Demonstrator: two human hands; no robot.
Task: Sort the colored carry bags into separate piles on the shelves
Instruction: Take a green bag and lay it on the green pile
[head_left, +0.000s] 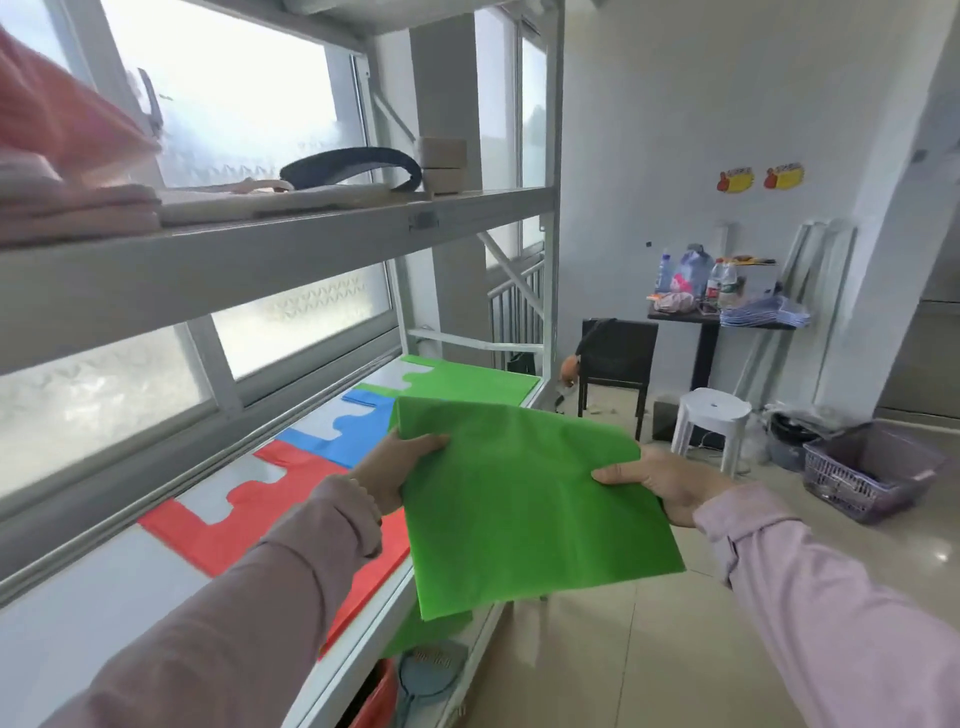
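I hold a flat green carry bag (524, 504) out over the shelf's front edge. My left hand (397, 465) grips its left edge and my right hand (660, 480) grips its right edge. On the white lower shelf (104, 597) lie a red bag (270, 514) nearest me, a blue bag (353, 431) beyond it, and another green bag (467, 382) at the far end. The held bag hides part of the blue and red bags.
The upper shelf (260, 244) carries folded pale cloth bags, a dark curved strap (353, 163) and small cardboard boxes (441, 163). To the right are a black chair (615, 358), a white stool (711, 415), a purple basket (867, 470) and a cluttered dark table (706, 317).
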